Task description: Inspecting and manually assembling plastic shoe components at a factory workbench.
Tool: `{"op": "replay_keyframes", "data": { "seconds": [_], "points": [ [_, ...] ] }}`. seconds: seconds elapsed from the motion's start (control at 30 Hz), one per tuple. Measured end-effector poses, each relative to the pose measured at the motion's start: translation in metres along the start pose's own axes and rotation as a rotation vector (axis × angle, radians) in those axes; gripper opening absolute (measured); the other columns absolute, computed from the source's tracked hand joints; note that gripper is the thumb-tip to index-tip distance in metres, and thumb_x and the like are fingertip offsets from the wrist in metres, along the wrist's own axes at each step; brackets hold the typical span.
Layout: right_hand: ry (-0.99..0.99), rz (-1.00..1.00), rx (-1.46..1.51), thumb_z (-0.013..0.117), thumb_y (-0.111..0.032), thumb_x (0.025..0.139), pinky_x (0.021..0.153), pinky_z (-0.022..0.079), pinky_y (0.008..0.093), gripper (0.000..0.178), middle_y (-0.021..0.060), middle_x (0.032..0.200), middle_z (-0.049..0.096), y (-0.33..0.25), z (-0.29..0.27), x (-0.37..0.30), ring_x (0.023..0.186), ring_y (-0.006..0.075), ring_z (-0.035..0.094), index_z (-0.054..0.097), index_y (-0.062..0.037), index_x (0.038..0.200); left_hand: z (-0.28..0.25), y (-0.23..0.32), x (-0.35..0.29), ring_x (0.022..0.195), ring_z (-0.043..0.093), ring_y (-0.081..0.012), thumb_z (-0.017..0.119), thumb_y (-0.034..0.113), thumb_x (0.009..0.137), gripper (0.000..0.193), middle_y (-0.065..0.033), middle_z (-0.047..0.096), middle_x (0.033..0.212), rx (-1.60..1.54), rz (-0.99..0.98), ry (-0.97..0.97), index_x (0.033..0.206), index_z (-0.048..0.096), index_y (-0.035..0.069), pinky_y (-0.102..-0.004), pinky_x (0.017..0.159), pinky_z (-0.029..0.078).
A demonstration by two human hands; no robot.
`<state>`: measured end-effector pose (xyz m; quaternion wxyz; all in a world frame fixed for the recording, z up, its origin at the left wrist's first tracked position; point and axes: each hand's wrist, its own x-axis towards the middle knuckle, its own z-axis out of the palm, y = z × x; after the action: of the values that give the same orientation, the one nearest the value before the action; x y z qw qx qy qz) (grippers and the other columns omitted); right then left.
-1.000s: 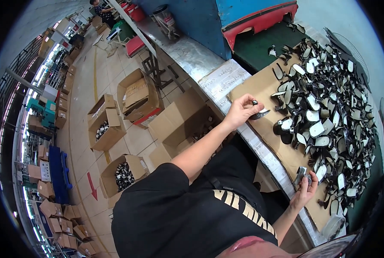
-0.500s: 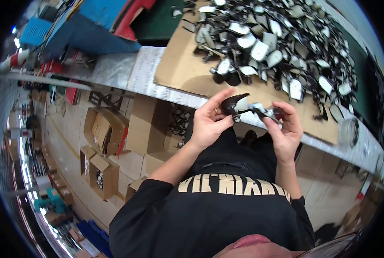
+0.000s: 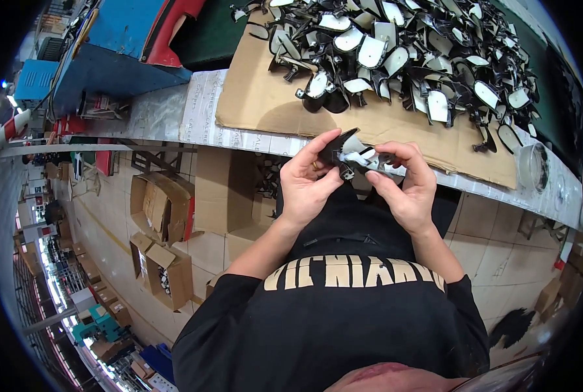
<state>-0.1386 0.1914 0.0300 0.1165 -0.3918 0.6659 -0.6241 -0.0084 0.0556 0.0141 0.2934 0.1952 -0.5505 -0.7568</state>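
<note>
In front of my body, just off the table's near edge, both hands are raised with their fingers pinched. My left hand grips a glossy black shoe heel between thumb and fingers. Against it lies a whitish, shiny piece, and my right hand pinches its dark far end. Whether that piece is a second heel or a wrapping, I cannot tell. Beyond my hands, a big heap of black shoe heels with white faces covers a cardboard sheet.
The cardboard rests on a paper-covered table. On it at right stands a clear round container. A blue machine housing is at the back left. Below the table is an open carton; more cartons stand on the tiled floor.
My right hand has moved a little left, bringing the whitish piece closer against the heel. My left hand has shifted slightly left. The whole view has moved slightly.
</note>
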Motion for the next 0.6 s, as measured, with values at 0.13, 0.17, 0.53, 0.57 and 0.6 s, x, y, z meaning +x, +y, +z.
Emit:
{"op": "replay_keyframes", "data": {
  "seconds": [0.13, 0.17, 0.53, 0.57, 0.6],
  "points": [
    [-0.042, 0.122, 0.222, 0.081, -0.003, 0.073, 0.077, 0.046, 0.0285, 0.038, 0.0070, 0.099, 0.067, -0.008, -0.010, -0.009, 0.085, 0.0162, 0.055, 0.069, -0.0030, 0.109, -0.007, -0.004, 0.006, 0.101, 0.067, -0.0132, 0.070, -0.014, 0.081, 0.061, -0.0114, 0.068, 0.116, -0.032, -0.003, 0.020, 0.138, 0.051, -0.007, -0.0255, 0.089, 0.055],
    [-0.042, 0.123, 0.223, 0.081, -0.003, 0.073, 0.077, 0.046, 0.0285, 0.038, 0.0070, 0.099, 0.067, -0.009, -0.010, -0.008, 0.085, 0.0162, 0.055, 0.069, -0.0030, 0.109, -0.008, -0.004, 0.007, 0.100, 0.067, -0.0132, 0.070, -0.014, 0.081, 0.061, -0.0114, 0.068, 0.116, -0.039, -0.018, 0.019, 0.138, 0.051, -0.007, -0.0254, 0.088, 0.055],
    [0.076, -0.098, -0.219, 0.082, -0.003, 0.070, 0.072, 0.047, 0.0304, 0.037, 0.0070, 0.094, 0.068, -0.003, 0.000, 0.008, 0.081, 0.0202, 0.055, 0.070, -0.0028, 0.105, 0.000, 0.002, -0.004, 0.094, 0.065, -0.0073, 0.064, -0.015, 0.081, 0.058, -0.0086, 0.069, 0.113, 0.056, -0.062, -0.042, 0.137, 0.056, -0.004, -0.0216, 0.081, 0.053],
    [0.099, -0.104, -0.224, 0.082, -0.003, 0.070, 0.072, 0.047, 0.0306, 0.037, 0.0072, 0.093, 0.068, -0.002, 0.001, 0.009, 0.081, 0.0204, 0.055, 0.070, -0.0029, 0.105, -0.001, 0.002, -0.005, 0.094, 0.065, -0.0072, 0.064, -0.015, 0.081, 0.058, -0.0088, 0.069, 0.114, 0.085, -0.056, -0.059, 0.137, 0.056, -0.004, -0.0215, 0.081, 0.053],
    [0.122, -0.110, -0.229, 0.082, -0.003, 0.070, 0.072, 0.047, 0.0307, 0.036, 0.0075, 0.092, 0.068, -0.002, 0.001, 0.009, 0.081, 0.0206, 0.055, 0.070, -0.0029, 0.104, -0.001, 0.001, -0.006, 0.094, 0.065, -0.0072, 0.064, -0.015, 0.081, 0.058, -0.0088, 0.069, 0.114, 0.085, -0.057, -0.061, 0.137, 0.056, -0.004, -0.0215, 0.081, 0.053]
  ]
}}
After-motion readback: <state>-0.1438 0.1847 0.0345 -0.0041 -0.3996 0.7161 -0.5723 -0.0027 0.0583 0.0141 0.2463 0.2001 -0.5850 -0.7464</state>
